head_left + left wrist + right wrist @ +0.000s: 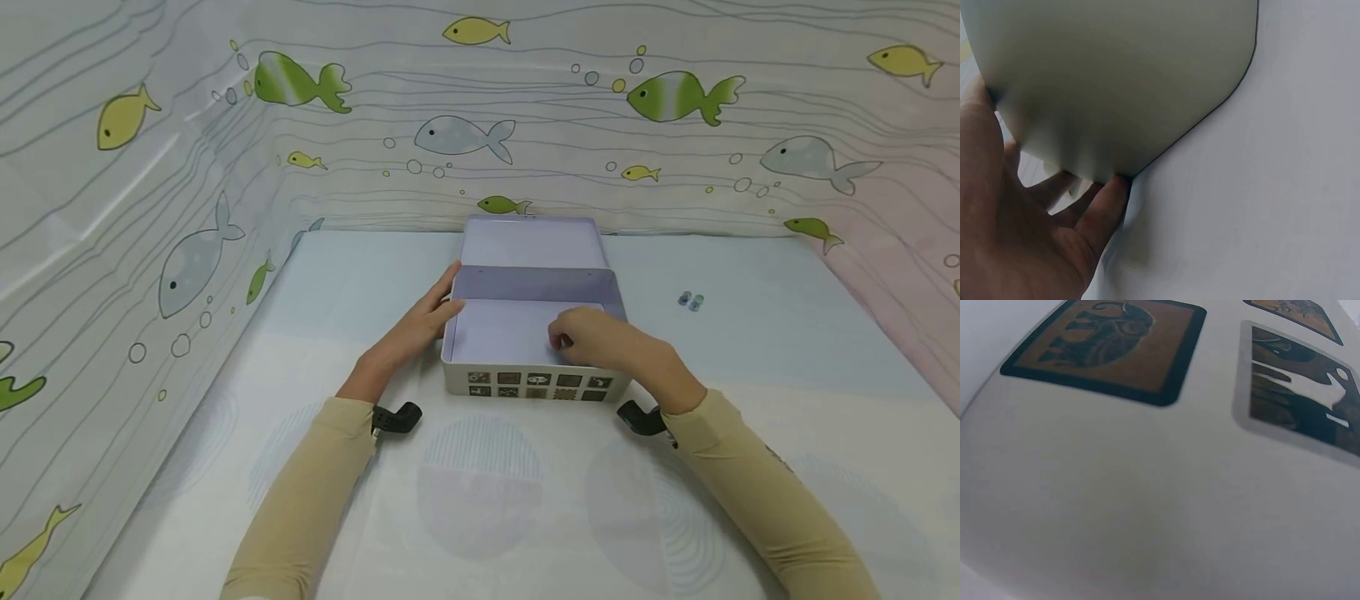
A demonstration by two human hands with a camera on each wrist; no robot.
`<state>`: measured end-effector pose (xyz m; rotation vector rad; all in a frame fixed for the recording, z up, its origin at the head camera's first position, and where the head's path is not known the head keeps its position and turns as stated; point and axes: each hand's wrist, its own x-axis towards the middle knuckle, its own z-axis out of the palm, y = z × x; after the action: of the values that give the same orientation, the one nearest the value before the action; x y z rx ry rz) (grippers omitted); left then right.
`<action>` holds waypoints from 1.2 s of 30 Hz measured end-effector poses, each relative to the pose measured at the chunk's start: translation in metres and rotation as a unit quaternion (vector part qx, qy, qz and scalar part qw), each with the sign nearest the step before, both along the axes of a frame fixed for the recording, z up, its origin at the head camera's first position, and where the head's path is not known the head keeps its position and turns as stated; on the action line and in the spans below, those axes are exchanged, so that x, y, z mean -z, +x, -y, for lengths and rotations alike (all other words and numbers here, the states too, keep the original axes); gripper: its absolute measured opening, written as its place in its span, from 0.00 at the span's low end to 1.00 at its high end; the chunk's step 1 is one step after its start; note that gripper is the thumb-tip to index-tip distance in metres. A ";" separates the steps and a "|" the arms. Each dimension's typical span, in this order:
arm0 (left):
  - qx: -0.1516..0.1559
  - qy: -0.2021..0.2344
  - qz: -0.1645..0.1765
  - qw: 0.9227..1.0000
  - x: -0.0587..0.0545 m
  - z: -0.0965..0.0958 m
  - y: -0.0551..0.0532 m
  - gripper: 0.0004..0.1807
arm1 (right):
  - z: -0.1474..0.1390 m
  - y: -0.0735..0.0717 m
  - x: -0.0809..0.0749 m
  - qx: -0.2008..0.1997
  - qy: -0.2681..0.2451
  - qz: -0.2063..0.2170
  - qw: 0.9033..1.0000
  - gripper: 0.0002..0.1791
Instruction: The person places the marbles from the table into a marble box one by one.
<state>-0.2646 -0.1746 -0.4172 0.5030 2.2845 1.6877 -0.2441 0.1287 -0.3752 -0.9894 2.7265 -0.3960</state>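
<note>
White box [523,384] sits gripped by the left hand [417,323], while the right hand [602,338] curls inside, its hold unclear.

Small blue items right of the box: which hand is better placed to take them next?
Probably the right hand, over the right part of the open box and nearer the small blue items. The left hand rests against the box's left side. Whether the right holds something is hidden.

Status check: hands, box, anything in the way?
Left hand on left side of box, lid open. Right hand reaching inside, fingers curled, grip unclear. Nothing visibly blocking; two small blue items sit apart, right of box.
</note>
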 end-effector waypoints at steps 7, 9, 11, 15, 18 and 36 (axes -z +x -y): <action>-0.003 -0.001 0.004 1.000 0.000 -0.001 0.000 0.35 | -0.002 0.001 -0.004 -0.001 -0.017 -0.006 1.000 0.08; -0.001 0.003 0.006 1.000 -0.001 -0.001 -0.001 0.35 | -0.004 0.002 -0.008 0.002 -0.026 -0.003 1.000 0.08; 0.002 0.007 0.006 1.000 -0.002 -0.001 -0.001 0.36 | -0.006 0.003 -0.013 0.014 -0.032 0.001 0.999 0.08; 0.004 0.008 0.009 1.000 -0.004 -0.002 0.000 0.36 | -0.013 0.002 -0.021 0.036 -0.040 0.003 0.999 0.09; 0.003 0.005 0.010 1.000 -0.003 -0.002 0.001 0.36 | -0.019 0.000 -0.027 0.048 -0.048 -0.005 0.998 0.11; 0.001 0.003 0.004 1.000 0.000 -0.001 0.000 0.36 | -0.054 -0.009 -0.053 0.121 -0.042 -0.067 0.990 0.14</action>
<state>-0.2648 -0.1741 -0.4173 0.4986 2.2730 1.6918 -0.2527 0.1828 -0.3225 -0.7299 2.9861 -0.5042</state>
